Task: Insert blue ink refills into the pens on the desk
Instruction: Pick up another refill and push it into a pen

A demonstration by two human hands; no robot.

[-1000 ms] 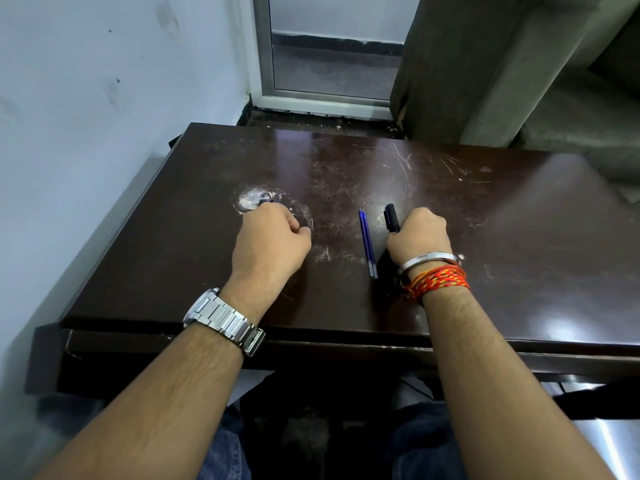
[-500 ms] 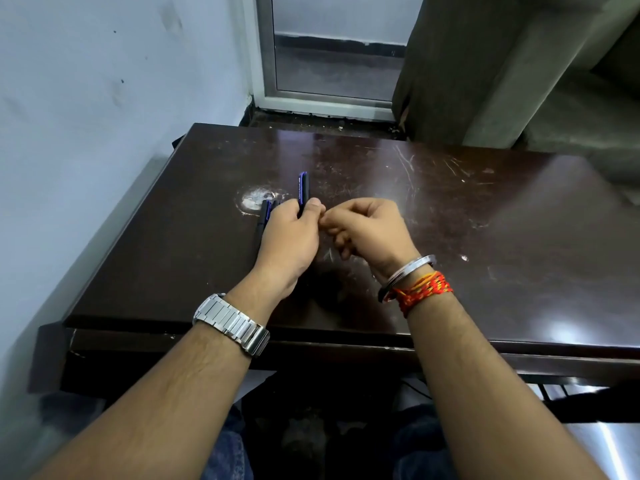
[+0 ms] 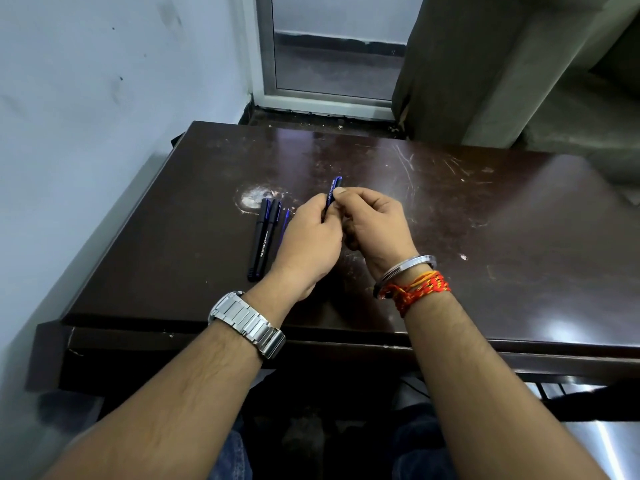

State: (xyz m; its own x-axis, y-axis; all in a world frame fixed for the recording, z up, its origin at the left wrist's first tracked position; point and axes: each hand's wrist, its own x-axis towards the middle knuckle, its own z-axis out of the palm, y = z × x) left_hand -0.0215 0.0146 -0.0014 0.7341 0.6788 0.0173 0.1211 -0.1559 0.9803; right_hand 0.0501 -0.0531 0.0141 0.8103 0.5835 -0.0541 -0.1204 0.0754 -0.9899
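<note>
Held pen (image 3: 333, 192): slim black barrel with blue trim at the top end and white lettering down its side; only the upper part shows, and the lower end is hidden inside the hands. It stands tilted, top end leaning away from the person and slightly right, raised above the counter (image 3: 485, 237). Left hand (image 3: 308, 244) curls around the lower barrel, knuckles toward the camera. Right hand (image 3: 375, 226) meets it from the right, its thumb pressed on the barrel near the top and its fingers curled in below; both hands grip this one pen. Just left of the left hand, two more black pens lie flat and side by side, touching or nearly so: the outer pen (image 3: 259, 245), with white lettering, and the inner pen (image 3: 274, 214). A thin blue refill (image 3: 286, 220) lies between the inner pen and the left hand, partly hidden by that hand. Metal watch (image 3: 247, 323) on the left wrist; steel bangle (image 3: 405, 270) and red-orange thread (image 3: 417, 291) on the right. Counter is dark brown, glossy and heavily scratched, with a pale worn patch (image 3: 254, 197) just beyond the pen tops. Pale wall (image 3: 104, 98) at left, a grey-framed glass panel (image 3: 332, 57) behind, and a grey curtain (image 3: 467, 64) at right.
</note>
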